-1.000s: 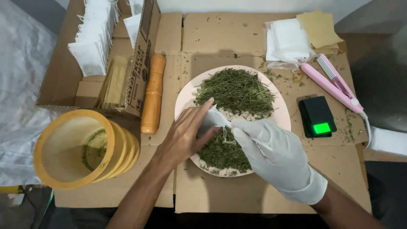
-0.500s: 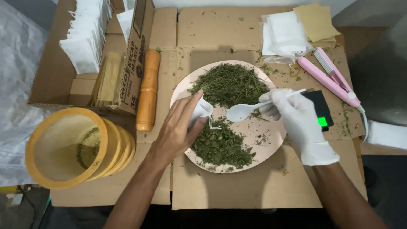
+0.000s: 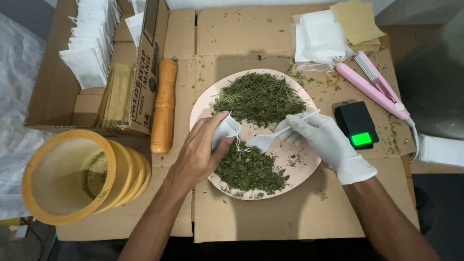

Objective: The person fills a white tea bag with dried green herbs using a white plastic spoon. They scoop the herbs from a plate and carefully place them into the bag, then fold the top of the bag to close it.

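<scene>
The step in hand looks like filling a small sachet with dried herb. Nearest, the left hand (image 3: 200, 152) is closed around a small white sachet (image 3: 225, 131), its mouth turned toward the spoon and a thin string dangling from it. Just beside it, the gloved right hand (image 3: 321, 140) pinches the handle of a white plastic spoon (image 3: 270, 137), whose bowl sits level at the sachet's opening, over the plate (image 3: 302, 162). The next move calls for a steady tip of the spoon into that narrow mouth, which the left fingers must keep spread. The sachet looks soft, thin and slightly crumpled. On the plate lie two green heaps: crumbled leaves (image 3: 249, 169) near, stalky herb (image 3: 258, 99) farther. Beyond stand a small black scale (image 3: 358, 124) and a pink sealer (image 3: 374, 89).
</scene>
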